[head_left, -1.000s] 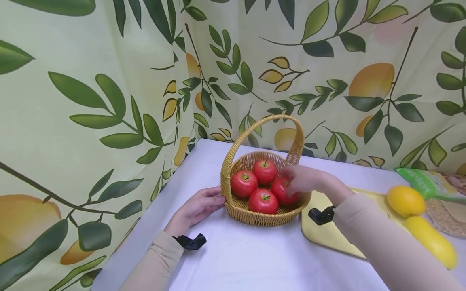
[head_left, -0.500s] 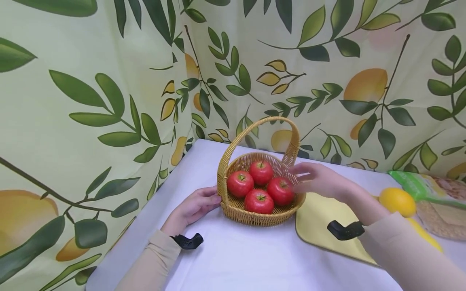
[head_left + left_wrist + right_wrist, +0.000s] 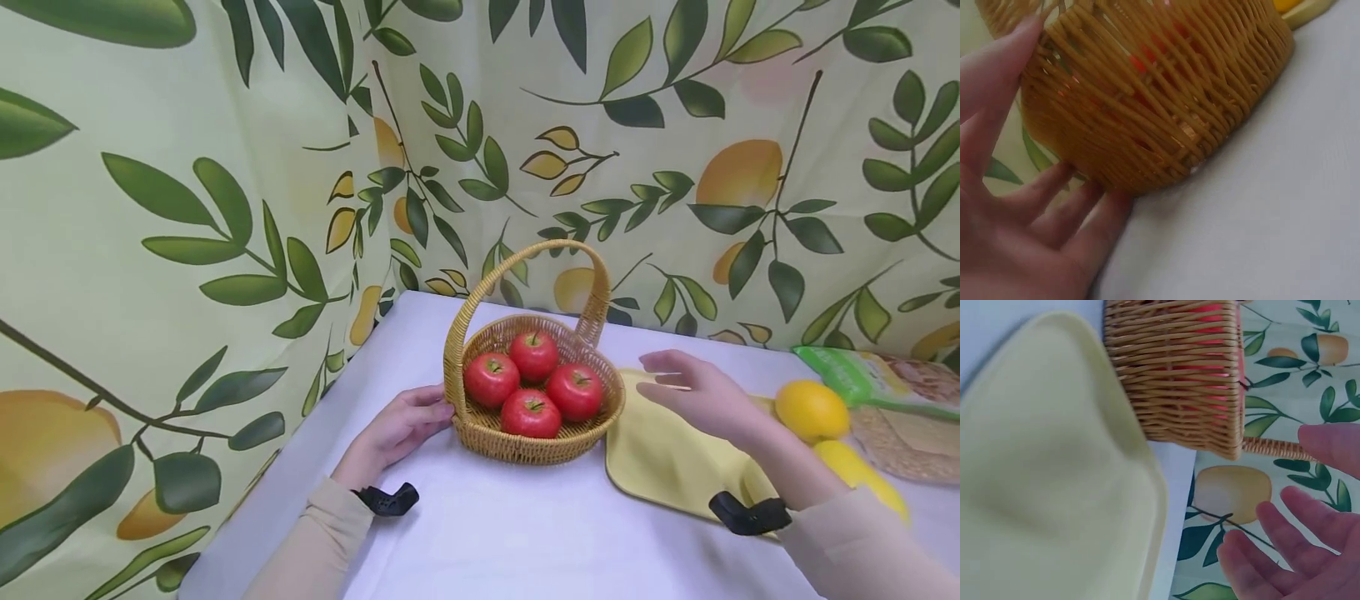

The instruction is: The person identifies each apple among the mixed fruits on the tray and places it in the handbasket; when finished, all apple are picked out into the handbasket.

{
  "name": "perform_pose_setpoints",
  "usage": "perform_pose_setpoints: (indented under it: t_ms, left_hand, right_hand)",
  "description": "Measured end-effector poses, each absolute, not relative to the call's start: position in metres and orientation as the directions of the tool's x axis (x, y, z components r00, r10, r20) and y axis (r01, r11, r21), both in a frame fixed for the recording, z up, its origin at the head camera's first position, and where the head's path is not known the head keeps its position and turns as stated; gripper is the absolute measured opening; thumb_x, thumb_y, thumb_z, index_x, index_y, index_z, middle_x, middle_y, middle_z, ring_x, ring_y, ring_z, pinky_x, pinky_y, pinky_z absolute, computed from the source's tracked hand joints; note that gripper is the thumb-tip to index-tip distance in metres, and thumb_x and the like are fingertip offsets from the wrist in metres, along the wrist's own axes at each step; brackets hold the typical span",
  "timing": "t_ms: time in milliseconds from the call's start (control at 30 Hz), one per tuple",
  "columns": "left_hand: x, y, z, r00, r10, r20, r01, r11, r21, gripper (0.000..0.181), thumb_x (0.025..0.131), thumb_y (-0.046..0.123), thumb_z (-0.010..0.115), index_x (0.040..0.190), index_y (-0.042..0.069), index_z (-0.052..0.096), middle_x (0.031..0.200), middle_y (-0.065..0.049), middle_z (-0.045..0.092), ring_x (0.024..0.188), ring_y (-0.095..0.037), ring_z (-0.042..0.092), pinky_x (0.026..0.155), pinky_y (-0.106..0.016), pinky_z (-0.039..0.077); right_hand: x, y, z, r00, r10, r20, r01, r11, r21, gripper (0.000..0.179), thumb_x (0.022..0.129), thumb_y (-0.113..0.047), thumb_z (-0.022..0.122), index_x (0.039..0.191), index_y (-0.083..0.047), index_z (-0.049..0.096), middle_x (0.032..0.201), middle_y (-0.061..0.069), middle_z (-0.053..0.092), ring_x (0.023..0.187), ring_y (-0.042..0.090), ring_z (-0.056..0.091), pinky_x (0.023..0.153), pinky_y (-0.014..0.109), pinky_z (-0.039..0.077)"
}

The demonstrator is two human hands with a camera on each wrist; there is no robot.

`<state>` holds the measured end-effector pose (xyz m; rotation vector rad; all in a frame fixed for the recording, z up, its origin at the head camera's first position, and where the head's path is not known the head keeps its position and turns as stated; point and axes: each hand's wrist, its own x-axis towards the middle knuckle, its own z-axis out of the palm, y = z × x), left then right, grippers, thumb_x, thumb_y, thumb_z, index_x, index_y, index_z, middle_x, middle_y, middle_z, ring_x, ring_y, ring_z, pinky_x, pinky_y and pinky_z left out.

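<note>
Several red apples (image 3: pixel 576 392) lie in a wicker basket (image 3: pixel 517 451) with a tall arched handle on the white-covered table. My left hand (image 3: pixel 401 427) rests against the basket's left side. In the left wrist view its thumb (image 3: pixel 1027 37) touches the weave high up, while the other fingers (image 3: pixel 1069 206) stretch to the side near the base. To the right of the basket my right hand (image 3: pixel 701 392) hovers over a yellow tray (image 3: pixel 652 462), holding nothing. Its fingers (image 3: pixel 1294 540) are spread and gently bent, apart from the basket.
At the tray's right end are an orange lemon-shaped fruit (image 3: pixel 812 411) and a long yellow fruit (image 3: pixel 858 477). Farther right lie a green package (image 3: pixel 862 379) and a tan round mat (image 3: pixel 903 446). A leaf-printed cloth (image 3: pixel 660 208) hangs behind and to the left.
My right hand has come away from the right-hand apple, out of the basket, and moved right over the tray. The left hand stays at the basket's side.
</note>
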<state>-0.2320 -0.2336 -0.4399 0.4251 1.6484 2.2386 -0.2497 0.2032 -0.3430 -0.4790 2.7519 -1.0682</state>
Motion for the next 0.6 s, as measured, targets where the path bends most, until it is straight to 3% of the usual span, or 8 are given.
perform_pose_setpoints:
  t_ms: [233, 433, 500, 600]
  left_hand:
    - [-0.222, -0.237, -0.421, -0.947, 0.303, 0.106, 0.087, -0.075, 0.993, 0.036, 0.097, 0.007, 0.069, 0.131, 0.001, 0.066, 0.132, -0.022, 0.064, 0.116, -0.023, 0.066, 0.105, -0.048, 0.051]
    - [-0.199, -0.237, -0.418, -0.995, 0.097, -0.011, -0.007, 0.046, 0.999, 0.039, 0.098, 0.024, 0.071, 0.128, 0.001, 0.062, 0.122, -0.016, 0.066, 0.106, -0.028, 0.068, 0.086, -0.04, 0.061]
    - [-0.19, -0.233, -0.42, -0.994, 0.104, -0.047, -0.039, 0.076, 0.996, 0.037, 0.098, 0.028, 0.071, 0.12, -0.001, 0.062, 0.109, -0.016, 0.066, 0.093, -0.026, 0.067, 0.075, -0.033, 0.061]
    - [-0.177, -0.227, -0.421, -0.967, 0.255, -0.027, 0.012, 0.152, 0.988, 0.033, 0.1, 0.026, 0.068, 0.112, -0.004, 0.061, 0.097, -0.021, 0.062, 0.079, -0.021, 0.06, 0.064, -0.027, 0.056]
  right_hand:
    - [-0.236, 0.211, -0.352, -0.953, -0.303, -0.01, -0.224, 0.724, -0.652, 0.068, 0.101, -0.048, 0.062, 0.148, -0.002, 0.046, 0.147, 0.027, 0.048, 0.131, 0.052, 0.047, 0.101, 0.064, 0.048]
    - [-0.23, 0.214, -0.355, -0.949, -0.316, -0.009, -0.235, 0.723, -0.649, 0.072, 0.099, -0.051, 0.063, 0.149, -0.003, 0.044, 0.149, 0.025, 0.047, 0.133, 0.052, 0.044, 0.104, 0.064, 0.045]
    - [-0.227, 0.216, -0.354, -0.946, -0.323, 0.008, -0.253, 0.728, -0.637, 0.071, 0.1, -0.05, 0.063, 0.15, -0.003, 0.043, 0.149, 0.025, 0.047, 0.133, 0.053, 0.044, 0.104, 0.066, 0.044]
    - [-0.222, 0.217, -0.355, -0.944, -0.327, 0.043, -0.283, 0.735, -0.616, 0.071, 0.1, -0.048, 0.064, 0.15, -0.001, 0.043, 0.149, 0.027, 0.046, 0.131, 0.055, 0.044, 0.104, 0.069, 0.042]
